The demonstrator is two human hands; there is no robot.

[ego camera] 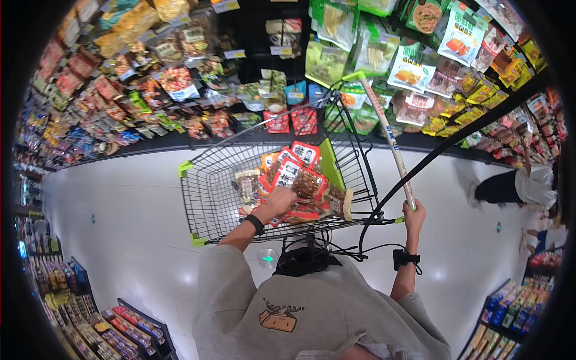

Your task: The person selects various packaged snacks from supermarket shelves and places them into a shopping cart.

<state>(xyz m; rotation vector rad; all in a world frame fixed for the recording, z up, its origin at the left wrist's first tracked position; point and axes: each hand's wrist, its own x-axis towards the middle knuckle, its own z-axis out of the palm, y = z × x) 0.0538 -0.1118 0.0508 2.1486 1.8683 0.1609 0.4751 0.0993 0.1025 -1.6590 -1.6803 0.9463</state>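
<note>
My left hand [281,201] reaches into a black wire shopping cart [201,158], its fingers closed on the lower edge of a red-and-white food packet [308,183]. Brown food shows through that packet's clear window. Similar red-edged packets [307,153] lie piled behind and beneath it. Beside the pile is a clear packet [247,185] with a pale top; a brown packet [338,200] rests at the right. My right hand [414,214] grips the near end of the cart's pale handle bar [390,135]. A light-green plastic panel [331,163] stands inside the cart.
Shelves ahead hold bagged snacks [177,83] and green-and-white packets [411,67]. A black cable [443,146] crosses the view at right. Two people [513,186] are partly visible in the right aisle. Low display racks [135,326] stand behind on both sides.
</note>
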